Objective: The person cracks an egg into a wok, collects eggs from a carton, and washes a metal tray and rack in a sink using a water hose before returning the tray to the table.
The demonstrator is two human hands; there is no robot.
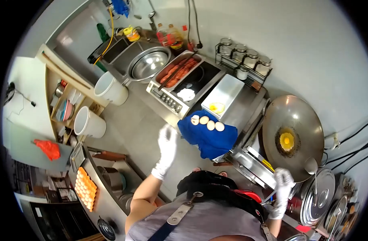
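Note:
Both my hands wear pale, thin gloves. My left hand (168,143) is in the air over the floor, left of a blue cloth (202,140), fingers loosely bent and apart from anything. Several eggs (211,125) lie in a row on the cloth; the leftmost looks broken. Just behind them, a rectangular metal tray (228,90) has yellow egg at its near end. My right hand (283,184) is closed beside the near rim of a large wok (298,112); its grip is hidden. In the wok, an egg (287,140) lies with its yolk showing.
A ladle (311,166) rests at the wok's right rim. Metal lids (320,195) stand nearby. Behind are an induction cooker (164,98), a pan of reddish meat (179,71), metal bowls (149,64) and a jar rack (244,62). An egg tray (85,188) sits on the left counter.

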